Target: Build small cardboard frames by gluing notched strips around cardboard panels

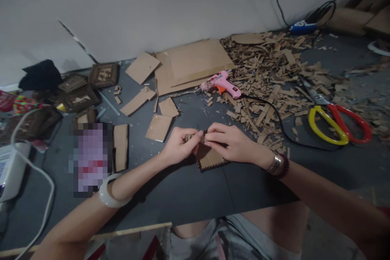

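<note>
A small cardboard square [209, 157] with a dark, looped cardboard rim lies on the table in front of me, under my fingers. At its far edge my left hand [182, 145] is closed in a pinch, with the end of a thin cardboard strip [189, 137] showing by its fingers. My right hand [232, 141] meets it from the other side, thumb and fingers pinched at the same strip and edge. The fingers hide the far rim and most of the strip.
A pink glue gun [224, 84] lies beyond my hands, its cord running right. Cardboard scraps [268, 85] heap behind it. Large scissors [330, 124] rest at the right. Cardboard sheets [195, 61] and dark woven-looking cardboard pieces [77, 97] spread left. A white power strip [14, 170] lies far left.
</note>
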Demonstrator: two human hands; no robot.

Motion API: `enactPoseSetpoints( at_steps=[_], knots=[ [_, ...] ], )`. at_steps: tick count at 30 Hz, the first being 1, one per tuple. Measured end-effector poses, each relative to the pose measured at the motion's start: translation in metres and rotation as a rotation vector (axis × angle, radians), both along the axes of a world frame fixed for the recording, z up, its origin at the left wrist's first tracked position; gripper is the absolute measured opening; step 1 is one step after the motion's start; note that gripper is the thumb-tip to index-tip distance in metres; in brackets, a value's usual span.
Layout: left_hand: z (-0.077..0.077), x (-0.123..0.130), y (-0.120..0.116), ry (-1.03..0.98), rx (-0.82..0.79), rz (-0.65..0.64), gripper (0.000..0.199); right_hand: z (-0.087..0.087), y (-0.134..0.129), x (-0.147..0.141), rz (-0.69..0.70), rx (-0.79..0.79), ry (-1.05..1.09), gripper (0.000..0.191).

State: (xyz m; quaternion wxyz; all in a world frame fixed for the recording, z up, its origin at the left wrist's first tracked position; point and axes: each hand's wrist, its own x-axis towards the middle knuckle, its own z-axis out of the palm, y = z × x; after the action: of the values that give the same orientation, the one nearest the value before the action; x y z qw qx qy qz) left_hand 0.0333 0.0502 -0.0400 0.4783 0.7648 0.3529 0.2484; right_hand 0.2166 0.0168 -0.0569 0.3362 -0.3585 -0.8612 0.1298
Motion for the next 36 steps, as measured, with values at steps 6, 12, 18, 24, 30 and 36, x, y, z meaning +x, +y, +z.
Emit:
enactPoseSetpoints(
  at_steps=[6,12,18,24,30,36],
  knots=[
    [-0.0042,-0.0003,0.0022,-0.040,-0.072,0.046,0.053,-0.0030,0.0011,-0.0015,-0.026,0.003,0.031,0.016],
    [-0.0036,0.0001,0.0028,-0.050,-0.068,0.062,0.053,-0.0026,0.0017,-0.0024,-0.091,-0.055,0.064,0.009],
    [-0.0025,-0.0001,0.0021,-0.014,-0.036,0.047,0.054,-0.0019,0.0028,-0.0015,-0.052,-0.041,0.045,0.013],
    [-0.0022,-0.0004,0.0015,-0.001,0.038,0.026,0.054,-0.0024,0.0028,-0.0015,-0.035,-0.129,0.010,0.010],
    [-0.0021,-0.0005,0.0018,-0.060,-0.009,0.061,0.052,0.0005,-0.0007,-0.0022,-0.038,-0.162,0.071,0.006],
    [-0.0026,-0.0008,0.0018,-0.065,0.008,0.062,0.046,-0.0010,0.0007,-0.0033,-0.131,-0.057,0.040,0.017]
  ],
)
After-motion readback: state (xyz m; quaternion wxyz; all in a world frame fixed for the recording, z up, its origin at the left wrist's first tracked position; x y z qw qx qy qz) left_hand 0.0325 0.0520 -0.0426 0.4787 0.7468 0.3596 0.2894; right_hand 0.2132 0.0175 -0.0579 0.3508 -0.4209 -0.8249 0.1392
